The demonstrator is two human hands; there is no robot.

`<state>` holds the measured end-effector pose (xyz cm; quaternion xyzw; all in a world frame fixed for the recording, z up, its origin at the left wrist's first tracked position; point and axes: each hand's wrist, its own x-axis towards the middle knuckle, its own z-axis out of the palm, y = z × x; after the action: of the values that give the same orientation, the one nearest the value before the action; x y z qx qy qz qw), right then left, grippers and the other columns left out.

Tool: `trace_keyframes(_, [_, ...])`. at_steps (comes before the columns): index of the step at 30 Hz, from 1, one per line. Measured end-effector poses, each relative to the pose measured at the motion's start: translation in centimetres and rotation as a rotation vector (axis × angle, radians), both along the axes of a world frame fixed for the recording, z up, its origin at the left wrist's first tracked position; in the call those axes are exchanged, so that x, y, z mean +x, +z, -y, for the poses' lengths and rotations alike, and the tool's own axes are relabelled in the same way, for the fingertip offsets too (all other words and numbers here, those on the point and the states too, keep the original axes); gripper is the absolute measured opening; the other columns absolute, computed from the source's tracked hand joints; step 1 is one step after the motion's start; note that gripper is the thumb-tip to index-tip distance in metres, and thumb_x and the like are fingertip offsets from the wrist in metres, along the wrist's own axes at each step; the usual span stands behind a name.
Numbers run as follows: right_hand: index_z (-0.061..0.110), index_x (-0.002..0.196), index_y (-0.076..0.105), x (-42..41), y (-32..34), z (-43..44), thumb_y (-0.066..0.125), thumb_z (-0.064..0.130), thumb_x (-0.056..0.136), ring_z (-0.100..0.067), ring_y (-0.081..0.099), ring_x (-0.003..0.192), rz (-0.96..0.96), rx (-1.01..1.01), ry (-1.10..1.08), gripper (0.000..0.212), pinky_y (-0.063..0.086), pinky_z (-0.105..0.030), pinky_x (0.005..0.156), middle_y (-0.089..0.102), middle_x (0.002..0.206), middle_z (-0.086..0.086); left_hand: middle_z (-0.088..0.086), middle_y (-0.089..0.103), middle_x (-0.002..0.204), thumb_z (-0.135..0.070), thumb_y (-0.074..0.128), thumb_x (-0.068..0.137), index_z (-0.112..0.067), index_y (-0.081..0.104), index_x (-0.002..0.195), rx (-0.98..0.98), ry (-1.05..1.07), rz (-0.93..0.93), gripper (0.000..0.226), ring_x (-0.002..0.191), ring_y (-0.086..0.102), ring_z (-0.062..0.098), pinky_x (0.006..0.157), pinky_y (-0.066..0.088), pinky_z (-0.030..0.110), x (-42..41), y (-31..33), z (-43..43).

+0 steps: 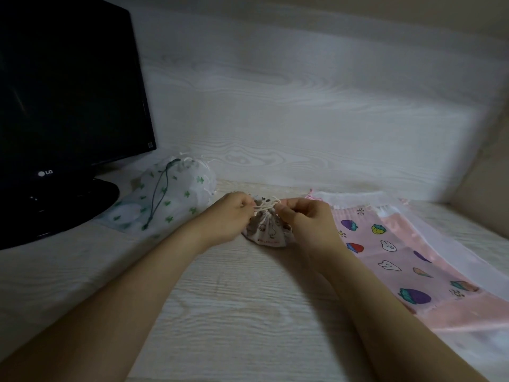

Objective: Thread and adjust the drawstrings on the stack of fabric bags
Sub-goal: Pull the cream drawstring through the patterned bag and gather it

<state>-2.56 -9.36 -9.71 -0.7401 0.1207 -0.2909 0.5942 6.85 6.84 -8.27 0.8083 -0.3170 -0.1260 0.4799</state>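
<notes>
Pale wood-grain desk [248,312] with both bare arms reaching in from the bottom. Dead center sits a small beige printed pouch [265,230], mouth cinched up tight. Left hand [232,213] is pinched closed on the cream drawstring [264,207] at the pouch's 10 o'clock, right hand [304,216] is pinched closed on the same cord at its 2 o'clock, so the cord runs taut between the 2 fists.

At 3 o'clock, a flat stack of bags [407,260] lies just beside the right wrist; the top one's pink with fruit and bunny prints, and its near edge runs off the frame. At 9 o'clock a white bag with green cactus print [170,199] slumps against the black LG monitor [63,106] and its stand. Open desk is mostly at 6 o'clock, between the forearms. Back wall is close behind the pouch.
</notes>
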Motion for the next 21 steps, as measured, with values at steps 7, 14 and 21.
trace_keyframes(7, [0.011,0.092,0.082,-0.3,0.1,-0.3,0.076,0.009,0.093,-0.021,0.078,0.089,0.016,0.002,0.081,0.006,0.063,-0.037,0.086,0.081,0.089,-0.005,-0.006,0.043,0.051,-0.047,0.046,0.109,-0.013,0.051,0.067,0.033,0.169,0.058,0.055,0.043,0.04,0.012,0.045,0.029,0.024,0.5,-0.3,-0.1])
trace_keyframes(14, [0.008,0.1,0.081,-0.2,0.0,0.1,0.074,0.01,0.095,-0.009,0.075,0.093,0.016,0.006,0.028,0.009,0.059,-0.025,0.085,0.081,0.095,0.006,0.006,0.062,0.081,-0.013,0.052,0.101,-0.008,0.063,0.086,0.04,0.385,0.242,0.02,0.078,0.059,0.023,0.071,0.053,0.041,1.7,-0.7,-0.8])
trace_keyframes(21, [0.02,0.11,0.074,-0.3,0.0,0.1,0.072,0.003,0.093,-0.015,0.069,0.076,0.02,-0.041,-0.038,0.024,0.059,-0.031,0.075,0.067,0.069,0.006,-0.003,0.061,0.082,-0.002,0.067,0.081,-0.025,0.06,0.079,-0.05,0.469,0.237,0.025,0.071,0.06,0.02,0.06,0.041,0.027,1.9,-0.4,-1.2])
